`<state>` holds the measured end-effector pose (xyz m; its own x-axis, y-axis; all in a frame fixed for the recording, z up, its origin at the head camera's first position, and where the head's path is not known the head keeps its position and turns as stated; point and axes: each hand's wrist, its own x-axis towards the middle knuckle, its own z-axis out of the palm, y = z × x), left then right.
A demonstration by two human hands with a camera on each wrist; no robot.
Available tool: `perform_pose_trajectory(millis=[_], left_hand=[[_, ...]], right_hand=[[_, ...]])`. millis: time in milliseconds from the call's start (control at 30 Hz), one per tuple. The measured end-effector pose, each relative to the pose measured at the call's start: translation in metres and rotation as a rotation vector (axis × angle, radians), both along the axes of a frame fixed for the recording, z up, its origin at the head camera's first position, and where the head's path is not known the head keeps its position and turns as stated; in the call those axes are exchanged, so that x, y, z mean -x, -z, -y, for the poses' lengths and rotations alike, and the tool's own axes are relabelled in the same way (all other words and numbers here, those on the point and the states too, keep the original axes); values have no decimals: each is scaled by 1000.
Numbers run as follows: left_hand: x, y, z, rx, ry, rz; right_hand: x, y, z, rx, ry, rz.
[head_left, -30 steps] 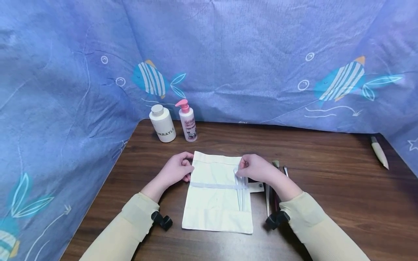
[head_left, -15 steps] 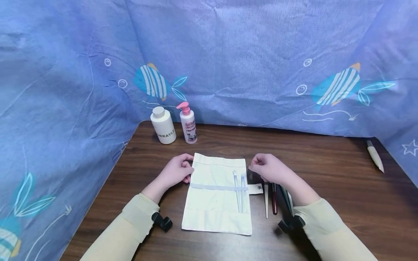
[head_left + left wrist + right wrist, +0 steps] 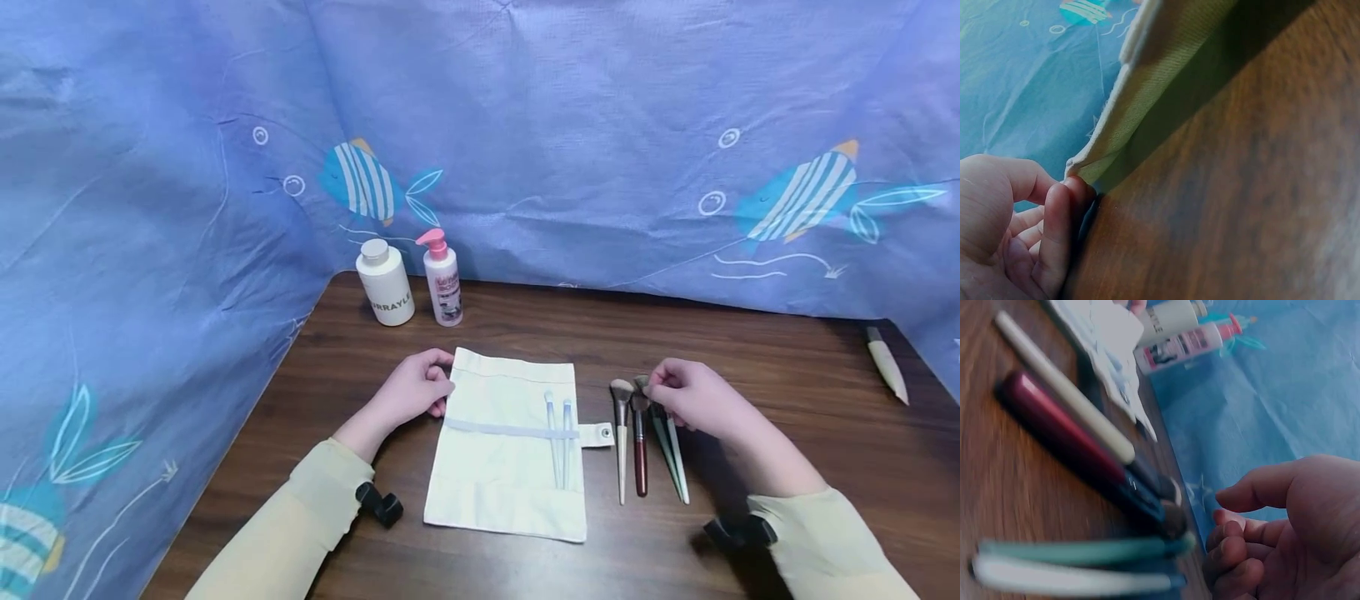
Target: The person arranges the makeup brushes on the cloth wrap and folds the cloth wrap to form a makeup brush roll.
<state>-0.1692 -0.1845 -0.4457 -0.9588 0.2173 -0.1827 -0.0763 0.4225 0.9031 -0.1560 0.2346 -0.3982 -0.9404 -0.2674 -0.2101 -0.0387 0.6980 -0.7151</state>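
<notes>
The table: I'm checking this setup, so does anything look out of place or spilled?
At the far right of the table, a pale pointed item lies alone, apart from the brushes, so it looks stray. I see no spill.

Pale cream sleeves clothe the person — the left sleeve (image 3: 277, 521) and right sleeve (image 3: 832, 542) match — with soft creases and a loose, bunched cuff on each. At the inner side of each cuff sits a small wearable: the left black device (image 3: 379, 504) has chunky, rounded parts; the right black device (image 3: 741, 532) looks blurred. The left hand (image 3: 412, 386) and right hand (image 3: 693, 396) are bare.
</notes>
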Motion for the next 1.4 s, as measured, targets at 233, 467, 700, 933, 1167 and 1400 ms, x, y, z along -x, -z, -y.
perform_pose_trajectory(millis=[233,467,700,933,1167,1400], left_hand=[[0,2,-1,-5,-4,12],[2,0,-2,-6,7,4],[3,-1,-5,-3,21,7],[2,0,-2,9,12,3],[1,-1,-2,8,16,6],[1,-2,-2,10,11,13]], right_hand=[[0,3,-20,-90,-33,22],[1,7,-24,-104,-22,37],[0,10,-25,-164,7,38],[-1,14,-19,-192,11,16],[-2,15,-17,-244,17,1],[-1,15,-15,-314,30,-24]])
